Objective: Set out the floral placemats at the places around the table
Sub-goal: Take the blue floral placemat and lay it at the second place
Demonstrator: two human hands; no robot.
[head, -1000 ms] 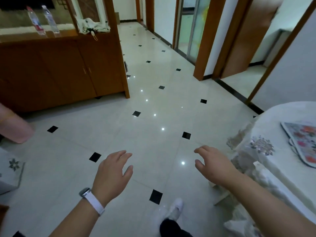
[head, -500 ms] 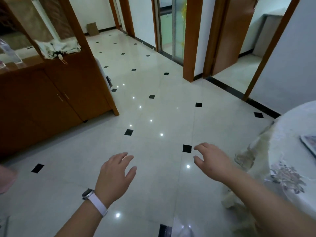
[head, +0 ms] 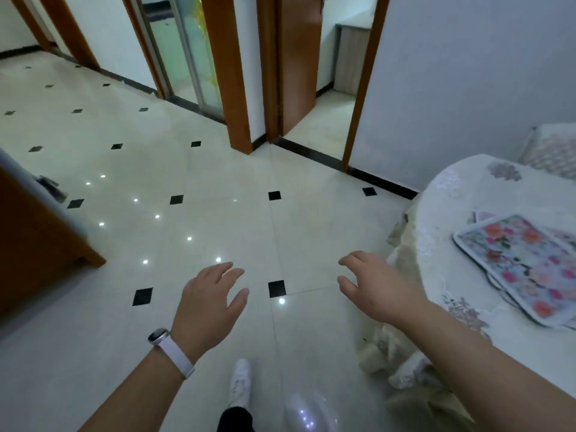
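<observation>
Placemats with a pink, orange and pale-blue floral print and white rounded borders [head: 523, 269] lie in a loose, slightly fanned stack near the rim of the round desk draped in a white lace-patterned cloth [head: 436, 213], at the right of the head view. The stacking, with corners of lower mats protruding at the upper left and lower edge, suggests they are gathered in one spot for distribution and have not yet been laid at separate places; no mat at any other place is visible in the part of the desk in view. Both hands are empty and unclenched: the left hand [head: 207, 310], above a white-strapped wristwatch [head: 170, 349], hangs palm-down over the floor with fingers spread, and the right hand [head: 378, 288] is likewise palm-down with fingers loosely curved, just beside the hanging edge of the cloth but not touching the mats. That posture reads as an approach, the right hand being the nearer to the stack. The mats appear flat, thin and fairly stiff, probably smooth-faced. The cloth looks soft, embossed and embroidered with grey motifs, bunching in folds toward the floor. Underfoot are glossy cream floor tiles with small black diamond insets [head: 218, 219], reflecting ceiling lights. A white shoe [head: 240, 385] stands below.
</observation>
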